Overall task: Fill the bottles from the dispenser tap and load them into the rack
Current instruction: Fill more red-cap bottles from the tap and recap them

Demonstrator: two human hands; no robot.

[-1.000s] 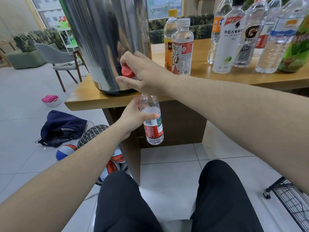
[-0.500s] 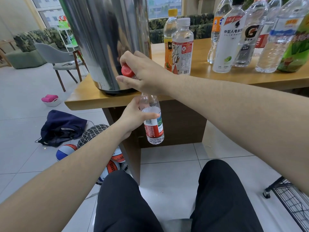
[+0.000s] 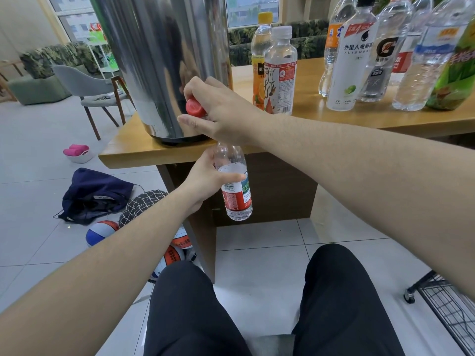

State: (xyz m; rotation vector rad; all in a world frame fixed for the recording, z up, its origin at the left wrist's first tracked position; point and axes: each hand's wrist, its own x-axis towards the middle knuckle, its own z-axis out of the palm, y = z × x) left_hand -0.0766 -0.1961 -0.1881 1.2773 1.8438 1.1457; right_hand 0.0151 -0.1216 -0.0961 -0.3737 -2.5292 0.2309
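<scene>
The left hand [image 3: 205, 181] gripped a small clear bottle [image 3: 235, 185] with a red label, its fingers curled round the body, and held it just below the front edge of the wooden surface [image 3: 133, 150] at the centre of the frame. The right hand [image 3: 221, 114] was closed over the tap with its red knob [image 3: 194, 108] low on the steel dispenser [image 3: 159, 60], hiding the spout and the bottle's mouth. A foamy water line showed near the top of the label, so filling looked well along.

To do this step well, the bottle should be kept upright with its mouth directly under the spout and the grip firm as the weight grows. The water level wants watching, and the tap should be closed before the neck fills, since the right hand blocks a direct view of the mouth.

Along the upper right stood more bottles. A white bottle [image 3: 352, 65] read "外星人电解", with "VE" and "240" near its base; a clear bottle [image 3: 380, 55] beside it bore a Gatorade-style "G" mark. The print on the held bottle's label was too small to read. A black wire rack [image 3: 449, 312] on castors showed at the lower right corner, well apart from the tap.
</scene>
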